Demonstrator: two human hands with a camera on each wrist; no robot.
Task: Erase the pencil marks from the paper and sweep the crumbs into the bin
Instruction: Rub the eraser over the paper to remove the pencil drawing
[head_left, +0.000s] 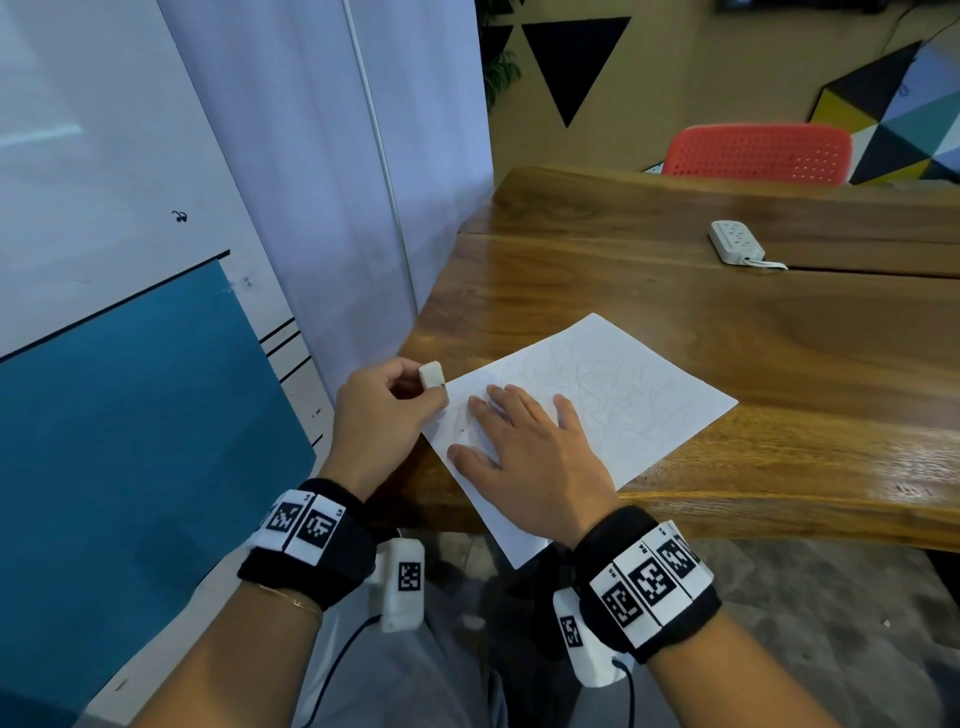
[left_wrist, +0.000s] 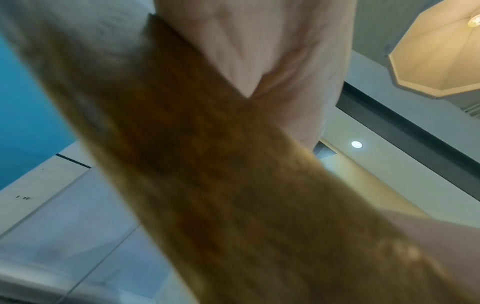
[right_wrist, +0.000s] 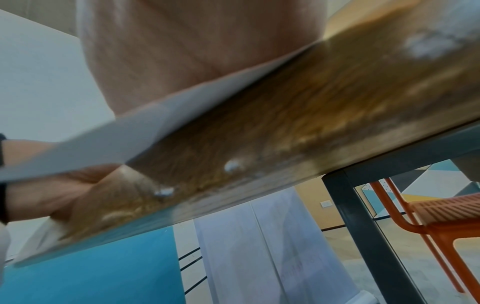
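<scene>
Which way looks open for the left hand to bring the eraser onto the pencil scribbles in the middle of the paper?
Probably not directly: the right hand lies flat between eraser and scribbles.

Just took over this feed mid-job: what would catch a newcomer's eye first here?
The white paper covered in faint pencil scribbles, lying at the near corner of the wooden table and overhanging its edge. The right hand presses it flat, while the left hand pinches a white eraser at the paper's left corner.

Scribbled white paper (head_left: 613, 405) flat, overhanging table edge (head_left: 779, 499)
</scene>
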